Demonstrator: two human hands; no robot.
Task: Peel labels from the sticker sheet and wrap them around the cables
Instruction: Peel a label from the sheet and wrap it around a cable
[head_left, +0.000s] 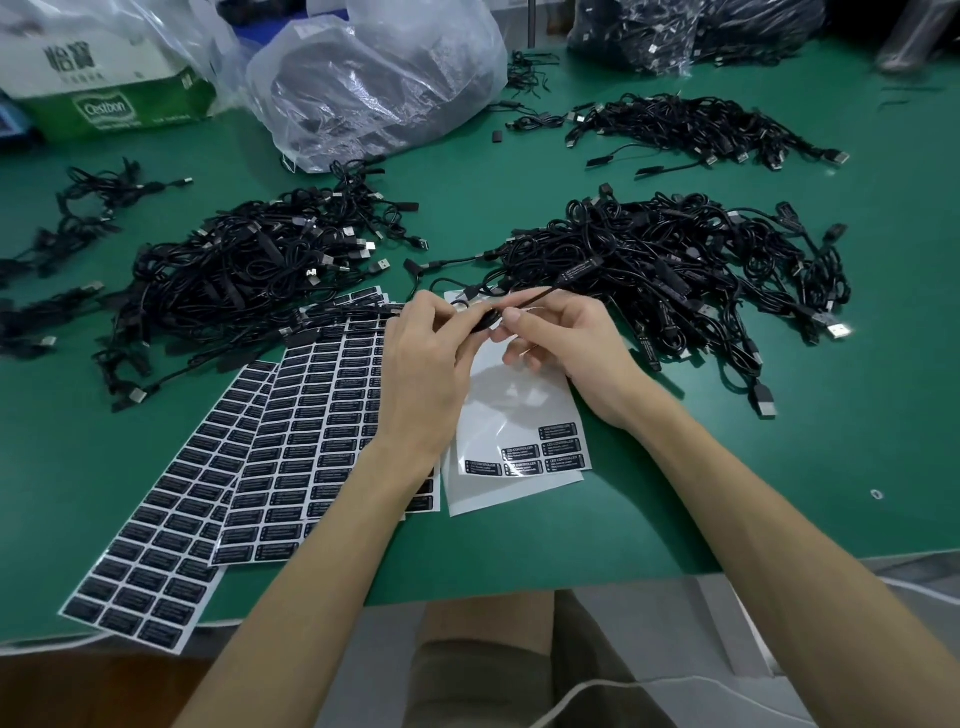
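Cool, even light fell from overhead onto the green worktop (779, 467), bright but flat. The left hand (421, 358) and right hand (566, 343) threw a soft grey shadow on the white backing sheet (498, 405). Glare streaked the clear plastic bag (374, 78) and the glossy sticker sheets (291, 441). The cable (537, 295) pinched in both hands was sharp, but the black cable piles (675, 260) lost detail. The wide lens bowed the worktop's near edge, and the carton (104, 78) at top left was smeared.

"Cestbon" on box (119, 98); "LED CONTROLLER" on labels (559, 447)
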